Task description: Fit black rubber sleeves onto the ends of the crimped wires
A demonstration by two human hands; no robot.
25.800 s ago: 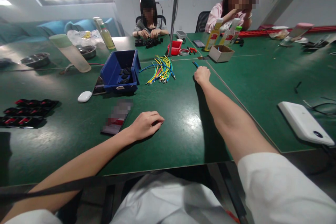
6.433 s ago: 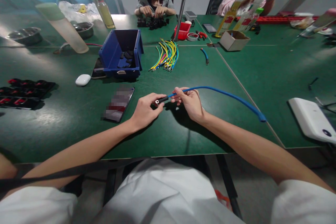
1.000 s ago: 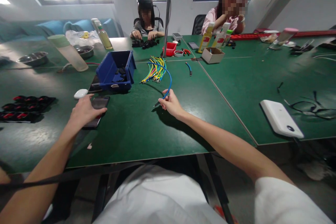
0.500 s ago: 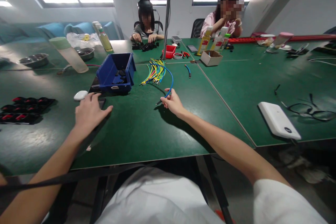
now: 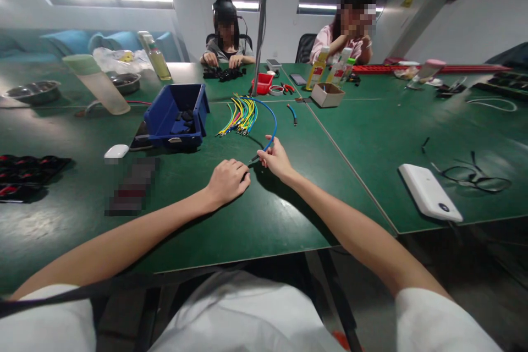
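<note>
Between the thumb and fingers of my right hand [image 5: 277,160], a blue cable [image 5: 275,120] is pinched near its dark tip. From there the cable arcs up and back toward a bundle of yellow, green and blue wires [image 5: 242,114] with metal end lugs. My left hand [image 5: 227,182] has its fingers curled in, just left of the cable's tip. A bit of something dark shows under its thumb, too small to name. Behind my left hand stands a blue bin [image 5: 174,141] with dark pieces inside.
A short blue cable piece [image 5: 292,114] lies right of the bundle. A phone [image 5: 134,187] and a white case [image 5: 116,151] lie at left; a white power bank [image 5: 429,191] and glasses [image 5: 474,179] at right. A metal pole [image 5: 259,33] rises behind the wires. Two people sit across the table.
My left hand has moved right, from beside the phone to the cable's tip, and its fingers have closed. My right hand still pinches the blue cable. The phone is now uncovered.
</note>
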